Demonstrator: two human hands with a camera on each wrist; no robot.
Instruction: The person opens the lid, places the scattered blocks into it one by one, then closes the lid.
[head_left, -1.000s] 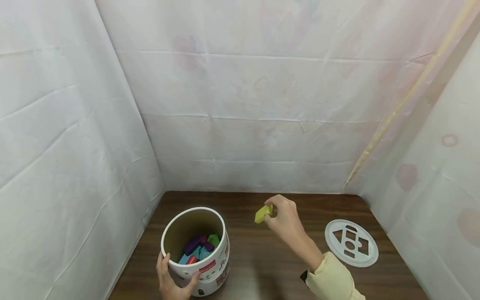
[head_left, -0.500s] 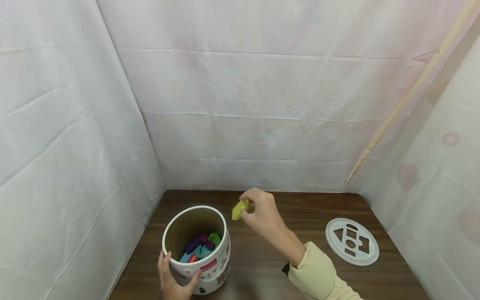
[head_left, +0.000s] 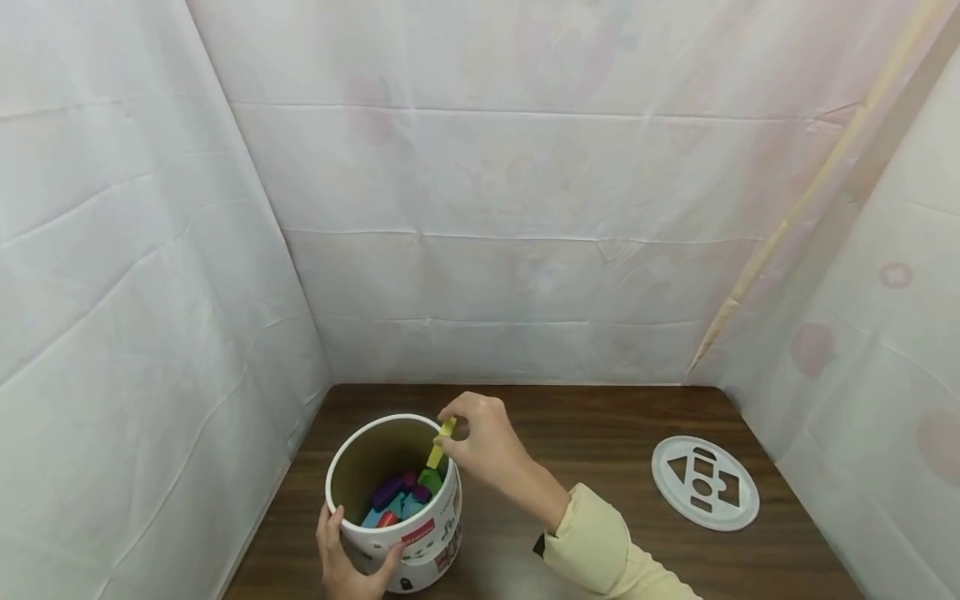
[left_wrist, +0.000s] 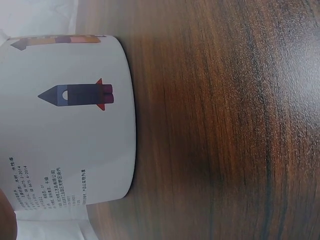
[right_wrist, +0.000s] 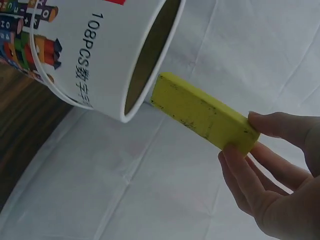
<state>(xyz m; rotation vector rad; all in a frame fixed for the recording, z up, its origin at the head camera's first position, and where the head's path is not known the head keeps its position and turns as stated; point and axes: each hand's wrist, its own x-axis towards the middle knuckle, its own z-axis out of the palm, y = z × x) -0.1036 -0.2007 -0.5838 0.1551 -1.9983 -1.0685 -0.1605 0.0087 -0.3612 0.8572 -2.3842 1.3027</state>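
My right hand (head_left: 487, 442) pinches one end of a yellow wooden block (head_left: 441, 443) between thumb and fingers, over the right side of the bucket's rim. In the right wrist view the oblong block (right_wrist: 202, 114) shows dark scuffs, its free end close to the opening. The white printed bucket (head_left: 420, 550) stands upright on the table at lower left. My left hand (head_left: 347, 571) grips its near side, fingers at the rim and thumb against the front wall. Inside lie several coloured blocks, among them a purple block (head_left: 386, 493), a red block (head_left: 387, 519) and a green block (head_left: 431, 479).
A round white lid (head_left: 705, 512) with shaped cut-outs lies flat at the right of the dark wood table (head_left: 555, 500). Pale cloth walls (head_left: 510, 283) enclose the table at the back and both sides.
My right hand has carried the yellow block leftward from above the middle of the table to the bucket's rim, and the block now tilts more steeply. My left hand stays on the bucket.
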